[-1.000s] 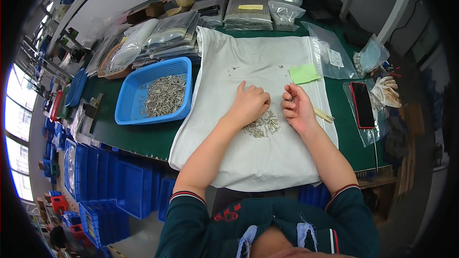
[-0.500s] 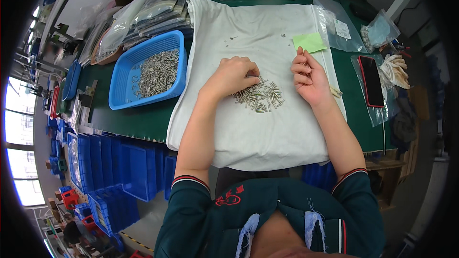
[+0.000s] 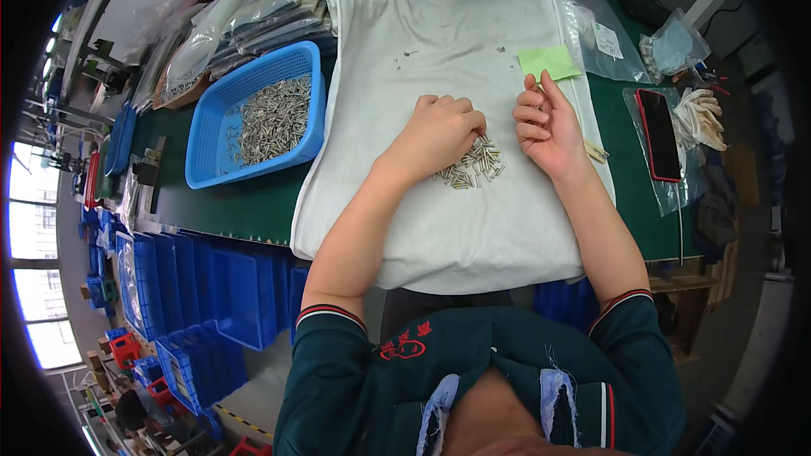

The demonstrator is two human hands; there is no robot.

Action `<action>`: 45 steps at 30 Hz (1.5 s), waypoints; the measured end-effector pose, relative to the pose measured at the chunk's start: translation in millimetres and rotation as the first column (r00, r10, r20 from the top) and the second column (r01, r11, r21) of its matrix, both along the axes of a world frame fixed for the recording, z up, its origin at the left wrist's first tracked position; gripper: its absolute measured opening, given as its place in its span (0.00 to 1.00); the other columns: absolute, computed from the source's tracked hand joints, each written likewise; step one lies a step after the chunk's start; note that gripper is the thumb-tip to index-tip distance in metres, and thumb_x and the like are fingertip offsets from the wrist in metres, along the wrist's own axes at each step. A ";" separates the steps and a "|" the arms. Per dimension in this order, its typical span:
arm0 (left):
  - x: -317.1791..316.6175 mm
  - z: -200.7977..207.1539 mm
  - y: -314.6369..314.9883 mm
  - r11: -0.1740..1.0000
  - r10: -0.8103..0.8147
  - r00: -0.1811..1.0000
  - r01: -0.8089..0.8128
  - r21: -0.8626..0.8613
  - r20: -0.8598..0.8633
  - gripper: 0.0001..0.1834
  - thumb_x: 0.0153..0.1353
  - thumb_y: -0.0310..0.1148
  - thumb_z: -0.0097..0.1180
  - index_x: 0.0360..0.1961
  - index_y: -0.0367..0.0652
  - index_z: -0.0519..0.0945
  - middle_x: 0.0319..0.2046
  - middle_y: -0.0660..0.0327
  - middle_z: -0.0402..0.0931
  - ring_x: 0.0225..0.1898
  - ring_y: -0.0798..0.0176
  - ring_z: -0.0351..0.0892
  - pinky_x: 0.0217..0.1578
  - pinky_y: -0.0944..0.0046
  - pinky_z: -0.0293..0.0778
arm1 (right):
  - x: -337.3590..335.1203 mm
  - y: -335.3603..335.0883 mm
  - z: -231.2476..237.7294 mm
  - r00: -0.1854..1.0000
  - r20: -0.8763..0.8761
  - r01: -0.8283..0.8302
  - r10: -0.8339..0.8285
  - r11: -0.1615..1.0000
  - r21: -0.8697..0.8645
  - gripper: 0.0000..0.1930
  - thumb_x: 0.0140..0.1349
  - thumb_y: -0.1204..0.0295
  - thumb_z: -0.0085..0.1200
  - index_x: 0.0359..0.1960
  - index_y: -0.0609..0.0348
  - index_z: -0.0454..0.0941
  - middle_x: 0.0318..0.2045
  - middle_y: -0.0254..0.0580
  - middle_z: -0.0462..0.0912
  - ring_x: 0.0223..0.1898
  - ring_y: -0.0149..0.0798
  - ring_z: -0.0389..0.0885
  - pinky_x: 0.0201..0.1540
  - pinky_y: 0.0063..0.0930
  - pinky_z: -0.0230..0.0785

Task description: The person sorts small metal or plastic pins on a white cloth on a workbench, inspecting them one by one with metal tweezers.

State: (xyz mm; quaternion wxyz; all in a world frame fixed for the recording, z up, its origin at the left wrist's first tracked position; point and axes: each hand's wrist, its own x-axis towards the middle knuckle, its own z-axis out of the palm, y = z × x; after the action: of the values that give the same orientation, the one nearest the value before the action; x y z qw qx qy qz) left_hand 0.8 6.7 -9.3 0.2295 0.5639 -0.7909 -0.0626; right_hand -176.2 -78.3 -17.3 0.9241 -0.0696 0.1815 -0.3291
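Note:
A pile of small metal pins [image 3: 470, 171] lies on the white cloth [image 3: 456, 236] in front of me. My left hand [image 3: 441, 133] rests over the pile's left and far side, knuckles up, its fingers bent together at the pins; what the fingertips grip is hidden. To the right of the pile, my right hand [image 3: 547, 125] is raised above the cloth with curled fingers, the thumb close to the index finger. Anything it holds is too small to make out. A light green slip of paper [image 3: 547, 62] lies just beyond its fingertips.
A blue plastic basket [image 3: 199, 131] with many more pins stands left of the cloth on the green tabletop [image 3: 241, 215]. Bagged stacks [image 3: 279, 4] line the back. At the right lie a red-edged phone [image 3: 657, 135] and white gloves [image 3: 699, 118]. Dark specks dot the far cloth.
My left hand has shifted to the right across the pile and covers more of its far side. The right hand stays nearly in place, fingers still curled. The view has tilted slightly.

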 end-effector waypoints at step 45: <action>-0.3 10.5 -9.0 0.949 -0.099 0.915 -0.032 -0.314 -0.391 0.07 0.45 0.26 0.59 0.27 0.44 0.75 0.27 0.65 0.72 0.35 0.60 0.71 0.44 0.62 0.61 | 9.0 27.8 22.1 0.797 -0.604 -0.353 -0.015 0.800 -0.485 0.10 0.60 0.61 0.52 0.31 0.53 0.71 0.16 0.17 0.56 0.15 0.15 0.47 0.14 0.13 0.37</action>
State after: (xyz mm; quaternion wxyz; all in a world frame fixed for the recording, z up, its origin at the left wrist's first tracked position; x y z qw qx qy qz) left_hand 0.5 -2.3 1.2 0.4726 0.4814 -0.7362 -0.0543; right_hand -167.2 -50.5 4.8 0.7848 -0.4588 0.3387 -0.2426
